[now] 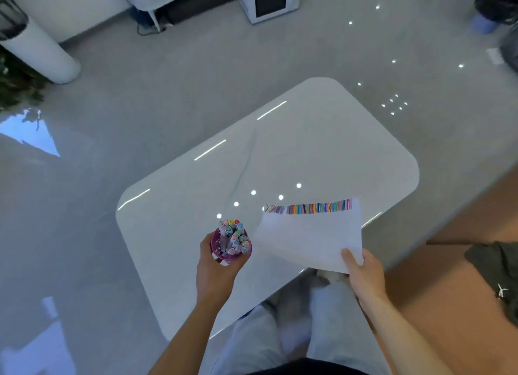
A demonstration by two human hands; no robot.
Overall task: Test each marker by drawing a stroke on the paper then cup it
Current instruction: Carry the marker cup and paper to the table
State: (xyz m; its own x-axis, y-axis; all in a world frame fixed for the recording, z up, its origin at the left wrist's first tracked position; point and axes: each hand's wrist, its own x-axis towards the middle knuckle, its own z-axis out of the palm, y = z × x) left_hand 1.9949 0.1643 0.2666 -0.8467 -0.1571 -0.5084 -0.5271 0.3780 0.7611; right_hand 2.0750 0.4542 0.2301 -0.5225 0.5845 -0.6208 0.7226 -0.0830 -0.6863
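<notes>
Your left hand (215,265) is wrapped around the pink cup (221,258), holding it over the near left part of the white table (280,150). The markers (234,237) stand packed inside it, long axes close to upright and capped ends pointing up at you. I see none loose on the table.

Your right hand (364,273) pinches the near right corner of the paper (308,240), thumb on top. A row of colored strokes (308,208) runs left to right along its far edge.

Judging by that full row and the loaded cup, the testing looks done, or very nearly. The sheet seems lifted off the table, though I can't be sure from this angle.

Next, set the cup down level so nothing tips out, and lay the sheet flat beside it.
</notes>
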